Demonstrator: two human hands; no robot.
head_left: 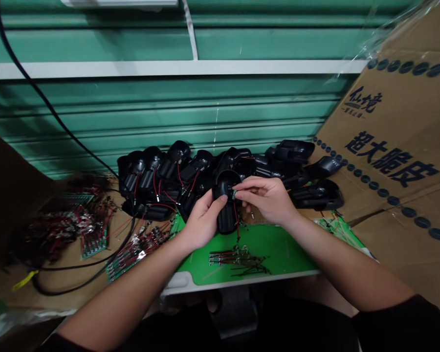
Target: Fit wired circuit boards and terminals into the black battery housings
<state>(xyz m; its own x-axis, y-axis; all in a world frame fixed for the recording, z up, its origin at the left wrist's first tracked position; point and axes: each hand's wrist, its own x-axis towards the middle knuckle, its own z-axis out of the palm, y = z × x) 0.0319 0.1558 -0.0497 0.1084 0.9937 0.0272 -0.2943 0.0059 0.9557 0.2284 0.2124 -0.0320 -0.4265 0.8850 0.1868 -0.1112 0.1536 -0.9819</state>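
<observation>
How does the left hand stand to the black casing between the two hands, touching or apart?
Touching: the head view shows the left hand holding the black casing, thumb laid over its front.

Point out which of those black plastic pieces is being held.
The black piece in front of the heap, gripped by the left hand, with the right hand pinching a small green part at it; the others lie behind or alongside, unheld.

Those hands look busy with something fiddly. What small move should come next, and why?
Probably the right hand should ease the small green circuit board into the black plastic housing. It pinches the board at the housing's edge, while the left hand grips the housing from the other side; whether they already touch is too small to tell.
</observation>
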